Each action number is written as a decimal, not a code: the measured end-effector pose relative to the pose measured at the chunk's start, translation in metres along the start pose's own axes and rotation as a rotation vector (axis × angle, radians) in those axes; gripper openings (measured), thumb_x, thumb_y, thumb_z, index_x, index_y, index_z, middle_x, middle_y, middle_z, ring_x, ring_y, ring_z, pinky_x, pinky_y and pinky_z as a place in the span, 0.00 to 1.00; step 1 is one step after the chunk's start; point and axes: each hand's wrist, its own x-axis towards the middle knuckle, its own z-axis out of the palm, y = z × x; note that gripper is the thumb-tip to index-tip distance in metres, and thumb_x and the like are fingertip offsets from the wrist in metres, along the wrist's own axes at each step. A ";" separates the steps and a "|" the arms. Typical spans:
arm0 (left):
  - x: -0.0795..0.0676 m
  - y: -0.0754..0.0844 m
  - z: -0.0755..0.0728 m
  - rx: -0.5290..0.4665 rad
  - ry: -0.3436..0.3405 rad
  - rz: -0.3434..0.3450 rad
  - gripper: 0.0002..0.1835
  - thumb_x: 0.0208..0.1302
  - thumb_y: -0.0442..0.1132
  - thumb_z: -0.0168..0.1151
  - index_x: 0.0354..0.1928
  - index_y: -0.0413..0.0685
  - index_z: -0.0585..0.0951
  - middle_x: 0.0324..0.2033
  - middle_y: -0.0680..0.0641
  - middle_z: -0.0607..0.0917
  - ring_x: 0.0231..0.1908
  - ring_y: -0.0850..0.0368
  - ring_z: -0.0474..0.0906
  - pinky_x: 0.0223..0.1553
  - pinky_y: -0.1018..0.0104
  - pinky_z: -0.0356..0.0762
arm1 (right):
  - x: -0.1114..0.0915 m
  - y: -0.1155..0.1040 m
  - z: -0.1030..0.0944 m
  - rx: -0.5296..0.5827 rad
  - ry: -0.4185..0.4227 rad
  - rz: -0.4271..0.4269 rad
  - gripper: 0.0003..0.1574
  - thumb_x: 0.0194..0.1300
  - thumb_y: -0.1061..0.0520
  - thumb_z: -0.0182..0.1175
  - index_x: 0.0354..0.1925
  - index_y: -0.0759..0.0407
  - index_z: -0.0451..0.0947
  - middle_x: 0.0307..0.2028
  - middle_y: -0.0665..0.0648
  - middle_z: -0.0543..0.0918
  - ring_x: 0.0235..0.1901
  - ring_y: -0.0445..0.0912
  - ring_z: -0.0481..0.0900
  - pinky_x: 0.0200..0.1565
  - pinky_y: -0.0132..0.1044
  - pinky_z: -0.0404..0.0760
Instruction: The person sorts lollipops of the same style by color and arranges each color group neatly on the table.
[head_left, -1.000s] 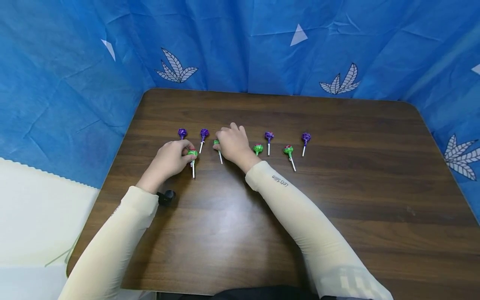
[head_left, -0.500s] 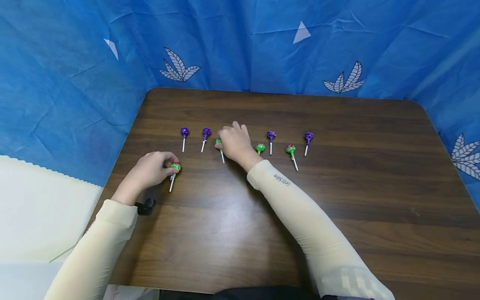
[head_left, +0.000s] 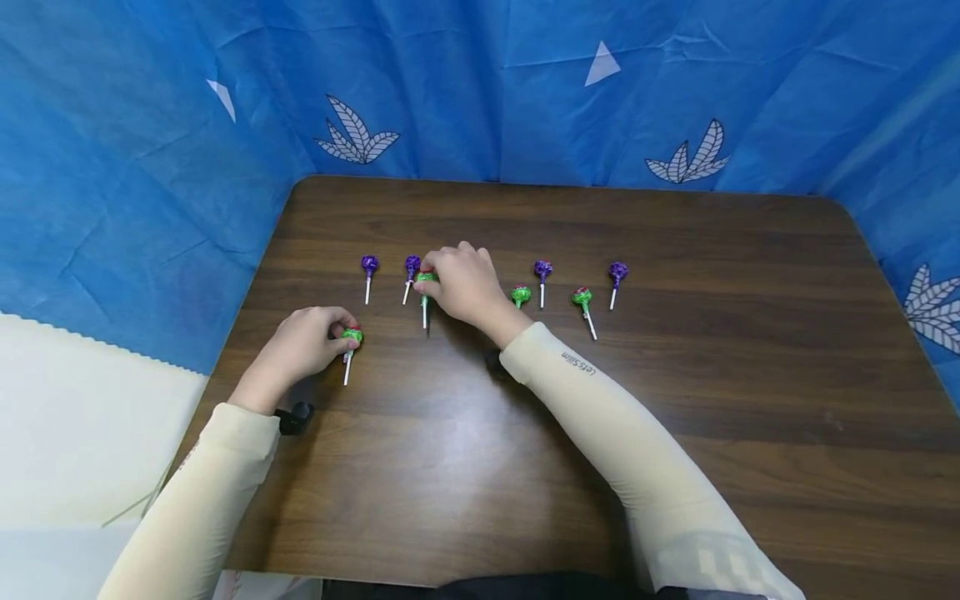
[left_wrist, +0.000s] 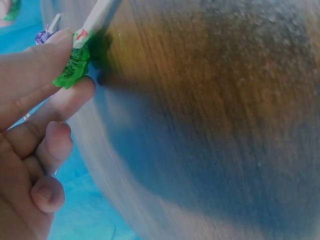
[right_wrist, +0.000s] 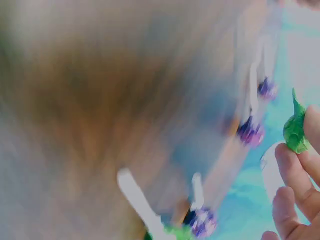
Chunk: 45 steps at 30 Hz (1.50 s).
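Observation:
My left hand [head_left: 300, 348] pinches a green-wrapped lollipop [head_left: 352, 335] by its head, at the near left of the row, stick pointing toward me. In the left wrist view, thumb and forefinger grip the green wrapper [left_wrist: 75, 67] while the other fingers curl loosely. My right hand [head_left: 467, 286] holds another green lollipop [head_left: 425, 278] between thumb and finger, close beside a purple lollipop [head_left: 412, 265] that it partly overlaps. The right wrist view shows that green head [right_wrist: 295, 132] at the fingertips. Farther left lies one more purple lollipop [head_left: 369, 264].
Right of my right hand lie two green lollipops, one [head_left: 521, 295] near the wrist and one [head_left: 581, 297] farther out, plus two purple lollipops, the nearer [head_left: 543, 269] and the outer [head_left: 617, 272]. Blue curtain [head_left: 510, 100] borders the brown wooden table [head_left: 712, 375] behind and at the sides.
My left hand has carried its green lollipop left and toward me, uncovering the leftmost purple one, then stayed nearly still. My right hand has shifted its green lollipop slightly left, toward the purple one.

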 end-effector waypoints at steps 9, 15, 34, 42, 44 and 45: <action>-0.003 -0.002 -0.001 -0.015 -0.002 -0.007 0.11 0.64 0.39 0.67 0.44 0.40 0.84 0.33 0.43 0.85 0.35 0.49 0.80 0.39 0.53 0.74 | -0.022 -0.034 0.019 0.016 -0.098 -0.052 0.18 0.66 0.37 0.62 0.46 0.44 0.83 0.43 0.40 0.87 0.41 0.45 0.77 0.46 0.41 0.70; -0.003 -0.002 0.004 -0.022 0.020 -0.001 0.11 0.64 0.38 0.68 0.44 0.40 0.84 0.33 0.43 0.85 0.34 0.50 0.80 0.38 0.54 0.75 | -0.028 -0.043 0.030 -0.035 -0.100 -0.042 0.18 0.67 0.36 0.60 0.47 0.43 0.82 0.43 0.39 0.87 0.40 0.43 0.75 0.44 0.40 0.68; -0.006 0.002 0.009 -0.034 0.069 0.055 0.12 0.64 0.36 0.67 0.47 0.39 0.83 0.36 0.41 0.87 0.39 0.47 0.82 0.43 0.48 0.77 | -0.034 -0.047 0.035 -0.161 -0.091 -0.060 0.18 0.66 0.34 0.60 0.43 0.43 0.82 0.43 0.40 0.87 0.41 0.46 0.74 0.42 0.39 0.69; -0.010 0.000 0.013 -0.050 0.095 0.066 0.15 0.65 0.37 0.67 0.51 0.39 0.82 0.38 0.40 0.86 0.41 0.45 0.81 0.45 0.47 0.76 | -0.038 -0.033 0.021 -0.133 -0.048 -0.092 0.24 0.68 0.35 0.58 0.53 0.45 0.81 0.49 0.46 0.85 0.45 0.48 0.76 0.44 0.42 0.75; -0.010 -0.001 0.013 -0.046 0.099 0.070 0.16 0.65 0.38 0.67 0.52 0.39 0.81 0.38 0.40 0.86 0.42 0.44 0.80 0.46 0.47 0.76 | -0.041 -0.021 0.012 -0.102 -0.015 -0.094 0.25 0.68 0.37 0.59 0.56 0.48 0.80 0.50 0.48 0.84 0.46 0.50 0.77 0.44 0.44 0.77; -0.010 -0.001 0.013 -0.043 0.103 0.078 0.16 0.65 0.38 0.67 0.52 0.39 0.81 0.39 0.39 0.86 0.42 0.44 0.80 0.46 0.46 0.76 | -0.043 -0.012 0.007 -0.087 0.004 -0.088 0.26 0.68 0.37 0.60 0.57 0.48 0.80 0.51 0.49 0.84 0.47 0.50 0.77 0.45 0.44 0.77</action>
